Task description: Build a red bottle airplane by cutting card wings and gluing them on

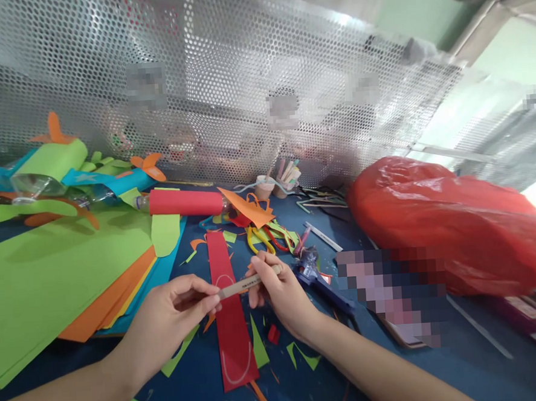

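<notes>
Both of my hands hold a slim beige pen [248, 283] with dark lettering on its barrel. Finger and thumb of my left hand [183, 302] pinch its left end. Around the other end, the fingers of my right hand [280, 290] are closed. Under the pen lies a red strip [234, 348] with rounded white outlines drawn near its lower end and its middle. Green scraps [258, 343] and a small red piece [273, 334] are beside it. Scissors with yellow handles [260, 240] rest just beyond my right hand.
A blue glue gun [325, 282] lies right of my right hand. Green sheets [68, 279] are stacked left. A red-wrapped bottle [186, 202] and other paper-covered bottles [50, 162] stand behind. A big red plastic bag [446, 226] fills the right, before a perforated metal screen [224, 76].
</notes>
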The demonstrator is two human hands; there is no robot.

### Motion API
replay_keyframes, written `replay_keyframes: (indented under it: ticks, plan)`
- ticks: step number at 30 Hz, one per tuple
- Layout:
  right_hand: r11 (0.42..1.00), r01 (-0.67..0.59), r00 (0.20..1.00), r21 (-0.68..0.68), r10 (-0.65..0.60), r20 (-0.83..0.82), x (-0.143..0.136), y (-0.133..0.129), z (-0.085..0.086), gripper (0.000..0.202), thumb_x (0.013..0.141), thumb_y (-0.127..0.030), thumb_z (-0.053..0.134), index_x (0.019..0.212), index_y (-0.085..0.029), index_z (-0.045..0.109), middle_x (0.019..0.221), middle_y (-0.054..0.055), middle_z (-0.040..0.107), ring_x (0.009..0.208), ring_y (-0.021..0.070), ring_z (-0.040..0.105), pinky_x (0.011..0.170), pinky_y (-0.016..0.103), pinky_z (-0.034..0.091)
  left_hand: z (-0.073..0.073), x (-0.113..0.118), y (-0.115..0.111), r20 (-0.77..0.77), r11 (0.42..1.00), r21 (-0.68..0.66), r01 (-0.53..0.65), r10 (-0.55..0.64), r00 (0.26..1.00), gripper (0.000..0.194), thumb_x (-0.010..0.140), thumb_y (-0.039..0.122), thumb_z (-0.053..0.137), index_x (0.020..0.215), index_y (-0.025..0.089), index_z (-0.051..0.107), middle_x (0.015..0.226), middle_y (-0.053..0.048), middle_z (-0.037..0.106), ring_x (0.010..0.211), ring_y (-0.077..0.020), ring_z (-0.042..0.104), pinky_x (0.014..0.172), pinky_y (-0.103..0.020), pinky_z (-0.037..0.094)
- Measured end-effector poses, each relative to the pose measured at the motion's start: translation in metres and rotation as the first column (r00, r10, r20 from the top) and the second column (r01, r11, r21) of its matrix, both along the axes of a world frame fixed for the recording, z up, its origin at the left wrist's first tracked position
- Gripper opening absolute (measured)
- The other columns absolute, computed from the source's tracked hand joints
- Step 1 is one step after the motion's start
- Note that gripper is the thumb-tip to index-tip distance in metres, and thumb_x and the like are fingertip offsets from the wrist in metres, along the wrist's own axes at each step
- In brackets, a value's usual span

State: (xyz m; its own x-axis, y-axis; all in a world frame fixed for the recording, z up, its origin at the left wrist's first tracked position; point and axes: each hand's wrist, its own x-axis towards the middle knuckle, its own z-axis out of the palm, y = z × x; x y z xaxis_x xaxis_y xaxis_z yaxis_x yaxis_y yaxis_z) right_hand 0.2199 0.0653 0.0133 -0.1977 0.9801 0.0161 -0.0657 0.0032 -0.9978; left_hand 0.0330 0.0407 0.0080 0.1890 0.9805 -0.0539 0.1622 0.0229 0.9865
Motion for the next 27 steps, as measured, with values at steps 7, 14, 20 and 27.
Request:
replay_keyframes:
  ticks: [7,14,20,27]
  plan:
    - [1.0,0.013,1.0,-0.029,-0.013,-0.005,0.001,0.001,0.004,0.032,0.086,-0.047,0.051,0.07,-0.019,0.051,0.039,-0.006,0.052,0.035,0.008,0.043,0.04,0.018,0.033,0.004,0.001,0.004,-0.045,0.996,0.068,0.058,-0.055,0.997,0.017,0.08,0.038,0.06,0.08,0.021,0.06,0.076,-0.001,0.067,0.076,-0.0181,0.066,0.071,-0.029,0.055]
    - [0.92,0.066,0.865,0.386,-0.245,0.437,0.021,0.008,0.018,0.018,0.091,-0.03,0.044,0.085,-0.02,0.057,0.064,0.0,0.062,0.06,0.0144,0.057,0.06,0.026,0.044,-0.005,-0.002,0.006,-0.391,0.927,0.355,0.118,0.032,0.92,0.038,0.089,0.037,0.046,0.126,0.028,0.044,0.136,-0.008,0.046,0.118,-0.0243,0.052,0.099,-0.044,0.045]
    - [0.814,-0.377,0.391,0.442,-0.293,0.872,0.028,0.013,0.012,0.021,0.093,-0.024,0.045,0.102,-0.02,0.065,0.094,0.008,0.067,0.091,0.0208,0.06,0.084,0.032,0.043,-0.008,-0.004,0.004,-0.697,0.73,0.54,0.419,0.108,0.709,0.028,0.091,0.026,0.043,0.113,0.02,0.059,0.118,-0.011,0.061,0.115,-0.0272,0.053,0.098,-0.047,0.046]
    - [0.892,-0.244,0.023,0.381,-0.387,0.922,0.038,0.04,0.016,0.02,0.092,-0.016,0.044,0.097,-0.011,0.063,0.102,0.019,0.065,0.103,0.0298,0.056,0.092,0.04,0.037,0.006,-0.006,-0.01,-0.721,0.393,0.684,0.615,0.233,0.653,0.038,0.092,0.011,0.034,0.108,0.025,0.065,0.108,-0.007,0.07,0.109,-0.0251,0.057,0.096,-0.043,0.046]
